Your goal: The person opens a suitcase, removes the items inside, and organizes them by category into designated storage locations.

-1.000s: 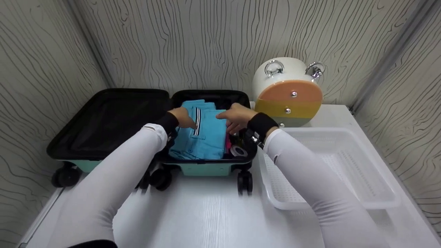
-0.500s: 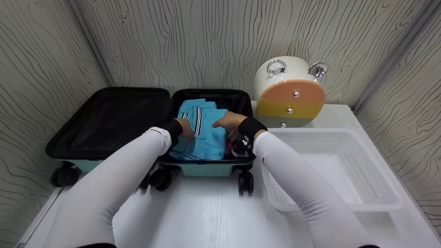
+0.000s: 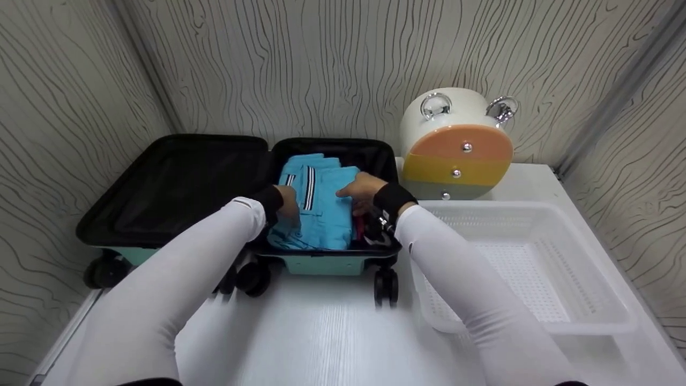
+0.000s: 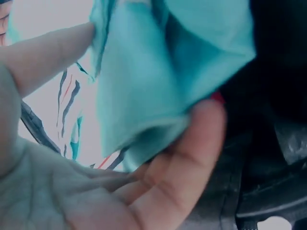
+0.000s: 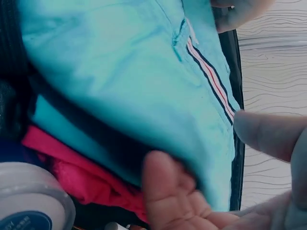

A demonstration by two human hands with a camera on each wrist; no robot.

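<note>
Both hands grasp the folded teal garment (image 3: 321, 206) inside the open suitcase (image 3: 332, 257).
L hand (image 3: 286, 202) pinches its left edge, R hand (image 3: 360, 192) its right; pink cloth (image 5: 76, 177) and a round tin (image 5: 29, 203) lie beside it.

2 long white sleeves (image 3: 177, 284); black wristbands (image 3: 393, 197) at cuffs.

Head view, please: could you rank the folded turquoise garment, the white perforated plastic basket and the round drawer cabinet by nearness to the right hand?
1. Folded turquoise garment, under the right hand, inside the suitcase.
2. White perforated plastic basket, right of it.
3. Round drawer cabinet, behind, by the wall.
</note>
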